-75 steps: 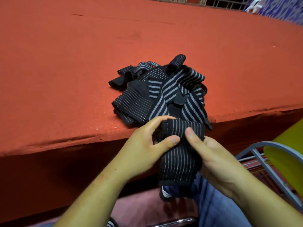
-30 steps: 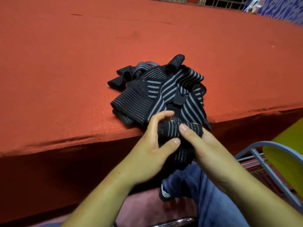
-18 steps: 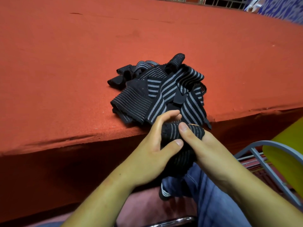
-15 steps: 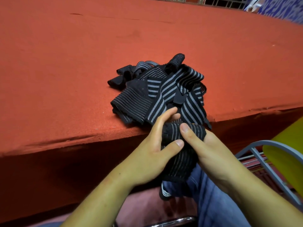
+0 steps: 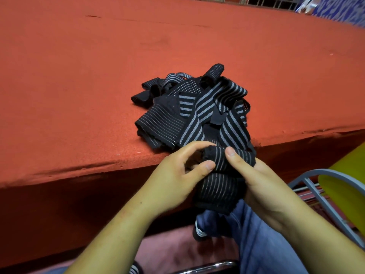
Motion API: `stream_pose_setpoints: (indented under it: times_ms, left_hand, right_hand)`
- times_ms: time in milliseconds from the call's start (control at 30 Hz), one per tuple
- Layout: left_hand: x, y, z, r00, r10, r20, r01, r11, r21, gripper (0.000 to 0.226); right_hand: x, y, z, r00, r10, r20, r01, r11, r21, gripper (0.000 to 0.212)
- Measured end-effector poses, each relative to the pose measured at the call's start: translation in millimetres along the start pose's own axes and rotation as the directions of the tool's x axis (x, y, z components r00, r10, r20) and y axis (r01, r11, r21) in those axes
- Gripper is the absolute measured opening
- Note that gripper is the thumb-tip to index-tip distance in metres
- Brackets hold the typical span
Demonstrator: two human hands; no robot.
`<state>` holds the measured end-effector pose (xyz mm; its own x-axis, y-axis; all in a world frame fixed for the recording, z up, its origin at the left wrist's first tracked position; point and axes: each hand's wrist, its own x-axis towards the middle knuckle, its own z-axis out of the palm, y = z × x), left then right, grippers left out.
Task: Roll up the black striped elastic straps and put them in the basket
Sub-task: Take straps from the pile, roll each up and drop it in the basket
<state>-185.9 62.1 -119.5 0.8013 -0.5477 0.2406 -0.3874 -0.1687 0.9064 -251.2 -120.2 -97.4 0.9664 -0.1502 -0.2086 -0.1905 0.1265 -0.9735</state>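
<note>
Bare forearms — blue jeans (image 5: 260, 244).

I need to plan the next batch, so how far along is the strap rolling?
Early, by the look of it. Nothing visible is finished: no basket or completed roll is in view. In hand: the left hand and right hand are rolling one strap, its top wound, its tail hanging loose. Left: the tangled pile on the red table.
</note>
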Motion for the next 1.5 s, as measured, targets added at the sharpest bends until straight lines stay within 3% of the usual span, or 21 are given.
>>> stream_pose_setpoints:
  times_ms: [133, 267, 433, 567, 667, 933, 1200, 1367, 1500]
  left_hand:
    - [1.3, -2.5, -1.7, 0.999, 0.026, -0.025, -0.026, 1.000, 0.003, 0.036]
    - [1.0, -1.3, -2.3, 1.000, -0.011, -0.024, 0.009, 0.997, -0.073, 0.041]
    - [1.5, -4.1, 0.0, 0.996, -0.094, 0.005, 0.093, 0.968, -0.235, 0.048]
    - [1.9, -2.8, 3.2, 0.953, -0.246, 0.177, 0.297, 0.869, -0.395, 0.046]
    - [1.3, -5.3, 8.6, 0.939, -0.273, 0.208, 0.339, 0.833, -0.438, 0.057]
    - [-2.1, 3.0, 19.0, 0.965, -0.235, 0.113, 0.261, 0.886, -0.384, 0.062]
    - [-1.0, -0.3, 8.7, 0.957, -0.240, 0.165, 0.276, 0.926, -0.257, 0.060]
    - [0.5, 1.3, 0.4, 0.972, -0.211, 0.102, 0.229, 0.948, -0.219, 0.037]
    - [2.0, -4.4, 0.6, 0.971, -0.212, 0.109, 0.234, 0.938, -0.255, 0.033]
  right_hand:
    - [-0.1, -3.6, 0.6, 0.988, 0.133, 0.073, -0.139, 0.987, 0.076, 0.050]
    - [-1.0, -4.7, -0.7, 0.979, 0.178, 0.098, -0.190, 0.974, 0.125, 0.046]
    - [0.3, -6.2, -2.5, 0.983, 0.165, 0.077, -0.175, 0.974, 0.145, 0.039]
    - [3.5, -1.8, -4.5, 0.991, 0.115, 0.060, -0.124, 0.978, 0.168, 0.043]
    - [2.2, -1.1, -1.0, 0.994, 0.082, 0.072, -0.091, 0.987, 0.136, 0.046]
    - [3.0, 3.0, 9.2, 0.999, 0.008, 0.047, -0.009, 1.000, 0.020, 0.050]
    - [4.0, 7.4, 3.2, 0.993, -0.110, -0.030, 0.104, 0.980, -0.168, 0.045]
    - [4.4, 8.3, 2.3, 0.993, -0.113, -0.014, 0.109, 0.978, -0.179, 0.038]
    - [4.0, 11.5, 1.4, 0.993, -0.116, -0.025, 0.111, 0.980, -0.163, 0.036]
